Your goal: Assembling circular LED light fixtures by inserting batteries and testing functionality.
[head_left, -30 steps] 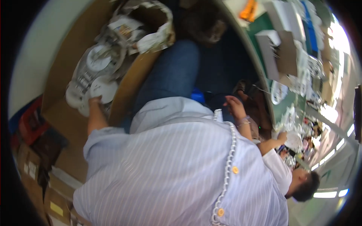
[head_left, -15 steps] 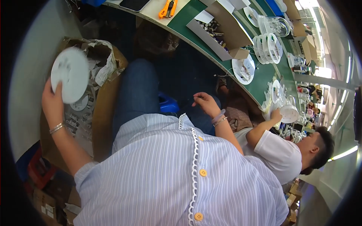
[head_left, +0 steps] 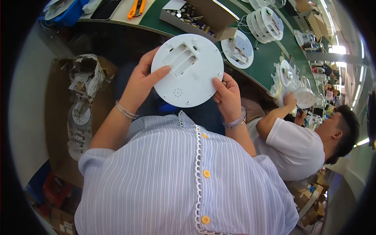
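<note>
1. The left hand (head_left: 143,76) pinches the left edge of a white disc (head_left: 203,80), thumb on its face, as I watch through the head view; the right hand (head_left: 228,94) pinches its lower right edge.
2. I see the disc held in front of the striped shirt (head_left: 156,176), a rectangular recess (head_left: 183,60) facing me.
3. On the green surface (head_left: 262,66) I make out an orange cutter (head_left: 136,8) and an open box (head_left: 217,17) of small cylinders.
4. Left, I see a cardboard box (head_left: 58,117); right, a co-worker (head_left: 291,145).
</note>
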`<move>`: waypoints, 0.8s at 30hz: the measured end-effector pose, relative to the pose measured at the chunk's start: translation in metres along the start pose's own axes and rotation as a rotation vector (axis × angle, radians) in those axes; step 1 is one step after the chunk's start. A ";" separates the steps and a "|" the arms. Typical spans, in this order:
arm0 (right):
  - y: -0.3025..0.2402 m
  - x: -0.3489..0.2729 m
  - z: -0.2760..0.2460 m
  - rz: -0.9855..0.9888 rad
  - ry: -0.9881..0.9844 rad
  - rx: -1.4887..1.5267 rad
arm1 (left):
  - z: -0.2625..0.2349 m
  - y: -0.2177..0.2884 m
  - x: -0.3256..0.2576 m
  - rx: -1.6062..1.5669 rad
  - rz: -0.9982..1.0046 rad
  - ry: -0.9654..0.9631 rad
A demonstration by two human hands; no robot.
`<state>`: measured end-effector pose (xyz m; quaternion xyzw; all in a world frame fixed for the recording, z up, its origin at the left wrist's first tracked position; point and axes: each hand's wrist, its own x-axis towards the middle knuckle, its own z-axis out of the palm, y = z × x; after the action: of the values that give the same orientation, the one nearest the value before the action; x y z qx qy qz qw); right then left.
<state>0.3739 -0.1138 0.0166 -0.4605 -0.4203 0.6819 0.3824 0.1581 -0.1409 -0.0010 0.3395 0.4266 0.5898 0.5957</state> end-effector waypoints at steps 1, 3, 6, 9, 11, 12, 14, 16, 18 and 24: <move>0.003 -0.001 -0.001 -0.002 0.010 0.003 | 0.010 -0.003 0.000 0.001 -0.005 -0.009; 0.009 -0.004 -0.002 -0.068 0.080 0.078 | 0.025 -0.014 0.000 -0.235 -0.161 -0.025; 0.016 0.004 -0.022 -0.085 0.128 -0.248 | 0.031 -0.019 0.005 -0.180 -0.175 0.010; 0.011 0.006 -0.043 -0.096 0.233 -0.667 | 0.031 -0.017 0.005 -0.059 -0.113 -0.006; 0.008 0.004 -0.048 -0.187 0.113 -0.415 | 0.032 -0.018 0.004 0.024 -0.099 -0.017; 0.006 0.004 -0.049 -0.234 0.061 -0.426 | 0.032 -0.019 0.005 0.030 -0.097 -0.005; 0.002 -0.002 -0.041 -0.268 0.073 -0.408 | 0.033 -0.020 0.005 0.037 -0.096 0.004; -0.005 -0.008 -0.034 -0.298 0.075 -0.388 | 0.033 -0.022 0.003 0.029 -0.090 0.021; -0.011 -0.012 -0.033 -0.236 0.109 -0.287 | 0.034 -0.019 0.003 0.023 -0.090 0.015; -0.017 -0.007 -0.037 -0.492 0.202 -0.547 | 0.038 -0.024 0.004 0.062 -0.120 -0.019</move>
<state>0.4130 -0.1065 0.0260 -0.4960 -0.6449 0.3835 0.4371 0.2023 -0.1352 -0.0080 0.3368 0.4586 0.5363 0.6234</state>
